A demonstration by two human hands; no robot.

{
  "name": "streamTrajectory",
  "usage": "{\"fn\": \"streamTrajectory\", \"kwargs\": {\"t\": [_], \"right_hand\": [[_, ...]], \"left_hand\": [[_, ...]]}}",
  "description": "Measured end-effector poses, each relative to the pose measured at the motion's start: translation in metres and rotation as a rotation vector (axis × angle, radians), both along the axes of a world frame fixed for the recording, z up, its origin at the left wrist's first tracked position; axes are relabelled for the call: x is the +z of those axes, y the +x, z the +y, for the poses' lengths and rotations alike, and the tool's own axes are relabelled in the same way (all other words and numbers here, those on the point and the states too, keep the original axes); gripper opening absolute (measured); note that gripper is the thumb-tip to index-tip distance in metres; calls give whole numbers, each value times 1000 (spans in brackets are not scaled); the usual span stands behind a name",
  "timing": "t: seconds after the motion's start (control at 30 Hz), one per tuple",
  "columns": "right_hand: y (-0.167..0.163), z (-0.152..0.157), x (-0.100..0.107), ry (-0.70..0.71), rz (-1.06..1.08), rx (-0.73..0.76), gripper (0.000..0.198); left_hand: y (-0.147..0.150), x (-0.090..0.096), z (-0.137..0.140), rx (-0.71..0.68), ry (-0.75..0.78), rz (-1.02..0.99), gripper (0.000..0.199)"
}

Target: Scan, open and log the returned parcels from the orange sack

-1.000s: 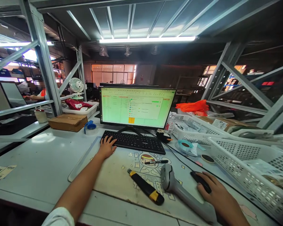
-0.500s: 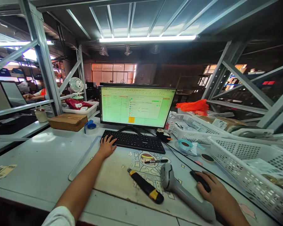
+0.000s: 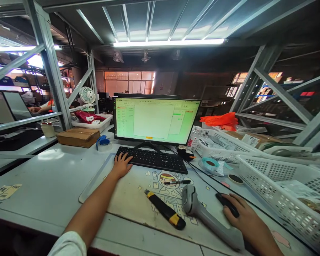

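My left hand [image 3: 122, 166] lies with spread fingers on the left end of a black keyboard [image 3: 157, 161]. At the right, my right hand [image 3: 241, 210] is wrapped over a black computer mouse [image 3: 227, 204]. A grey barcode scanner [image 3: 212, 220] lies beside that hand, its head toward the keyboard. Left of the scanner are a black and yellow utility knife [image 3: 164, 209] and a black marker pen [image 3: 178, 182], both on the printed desk mat [image 3: 128, 199]. Behind the keyboard stands a lit monitor [image 3: 154, 119] with a large pale window on its screen.
White baskets [image 3: 280, 188] holding plastic packets line the right side. A cardboard box [image 3: 78, 137] and a blue tape dispenser [image 3: 104, 142] sit at the left. Teal tape [image 3: 210, 164] and a bottle [image 3: 194, 138] stand near the monitor. Another person works far left.
On the monitor, a large blank window now covers the middle where a chat-like window was. Both hands stay in place; the view has shifted only slightly.
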State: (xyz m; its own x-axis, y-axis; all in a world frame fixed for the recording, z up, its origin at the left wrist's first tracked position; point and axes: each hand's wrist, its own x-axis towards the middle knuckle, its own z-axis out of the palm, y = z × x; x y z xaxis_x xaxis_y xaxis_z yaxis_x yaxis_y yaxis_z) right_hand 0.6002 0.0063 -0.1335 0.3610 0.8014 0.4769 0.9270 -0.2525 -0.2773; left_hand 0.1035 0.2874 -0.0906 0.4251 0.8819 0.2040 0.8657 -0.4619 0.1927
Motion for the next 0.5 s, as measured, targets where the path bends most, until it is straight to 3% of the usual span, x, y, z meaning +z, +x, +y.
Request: {"fn": "streamTrajectory", "kwargs": {"t": [0.37, 0.43, 0.5], "right_hand": [[2, -1, -1, -43, 48, -5, 70], [1, 0, -2, -25, 30, 0, 68], [1, 0, -2, -4, 15, 6, 66]], "left_hand": [[-3, 0, -1, -8, 8, -37, 54], [3, 18, -8, -11, 77, -89, 47], [13, 56, -28, -55, 214, -212, 35]]}}
